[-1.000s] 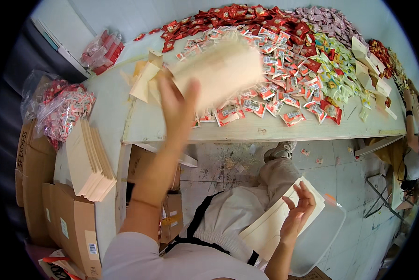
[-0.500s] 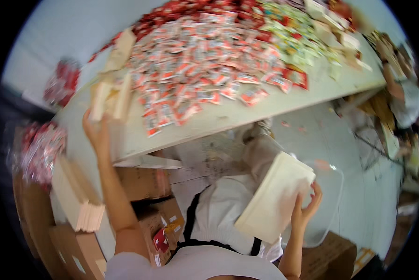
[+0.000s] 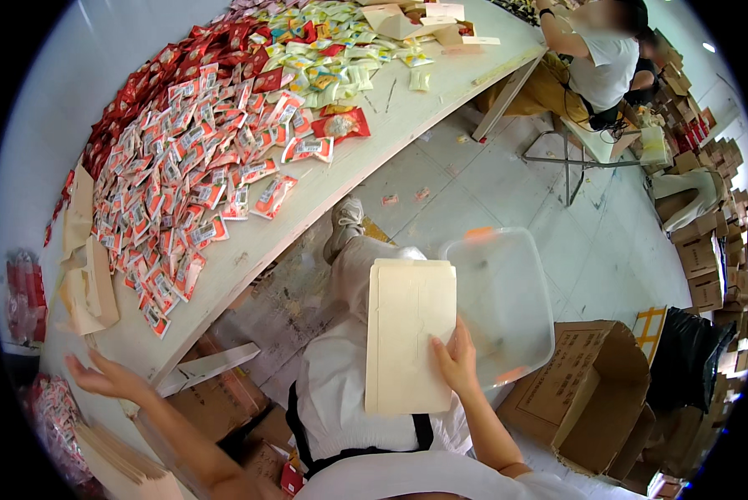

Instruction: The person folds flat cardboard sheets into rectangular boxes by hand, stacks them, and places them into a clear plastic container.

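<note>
A thin stack of flat cream-coloured cardboard [image 3: 411, 333] lies upright across my lap. My right hand [image 3: 456, 357] grips its right edge, the thumb on top and the fingers mostly hidden beneath. At the table's left end my left hand [image 3: 107, 377] is held empty, fingers apart and palm partly up. Just beyond it stands an opened cream cardboard box [image 3: 91, 287] with its lid flap raised, apart from the hand. Many small orange-and-white packets [image 3: 195, 183] are heaped on the table to the right of that box.
Red packets [image 3: 153, 71] and pale green packets [image 3: 328, 62] cover the far table [image 3: 374, 125], with opened boxes [image 3: 424, 21] beyond. A clear plastic bin [image 3: 507, 308] and a brown carton [image 3: 574, 383] stand at right. More cardboard [image 3: 124, 462] is stacked lower left. Another person [image 3: 599, 62] sits far right.
The view has swung to the right. My left hand, earlier at the opened box, has come away from it. The cardboard in my right hand now lies straighter on my lap.
</note>
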A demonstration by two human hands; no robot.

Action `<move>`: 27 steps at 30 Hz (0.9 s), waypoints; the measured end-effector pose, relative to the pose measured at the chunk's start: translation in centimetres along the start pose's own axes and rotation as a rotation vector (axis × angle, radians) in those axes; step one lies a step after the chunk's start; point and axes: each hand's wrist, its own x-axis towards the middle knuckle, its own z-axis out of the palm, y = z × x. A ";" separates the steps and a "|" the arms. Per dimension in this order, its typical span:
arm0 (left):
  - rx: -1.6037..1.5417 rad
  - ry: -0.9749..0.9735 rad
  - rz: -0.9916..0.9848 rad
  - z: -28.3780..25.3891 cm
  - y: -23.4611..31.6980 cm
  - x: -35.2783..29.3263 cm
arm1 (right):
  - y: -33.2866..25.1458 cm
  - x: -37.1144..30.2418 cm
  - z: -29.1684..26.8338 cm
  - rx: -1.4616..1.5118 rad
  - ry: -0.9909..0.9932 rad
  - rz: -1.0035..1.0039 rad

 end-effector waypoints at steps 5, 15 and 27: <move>-0.654 -1.117 -0.278 -6.3 15.5 -14.5 | -0.3 -1.1 1.1 -0.134 0.085 -0.213; -0.954 -1.865 -0.439 -10.6 21.2 -24.9 | 0.4 -1.6 1.5 0.309 0.032 0.041; -0.798 -1.883 -0.770 -9.2 20.1 -24.1 | 0.7 -1.7 2.0 0.394 0.012 0.083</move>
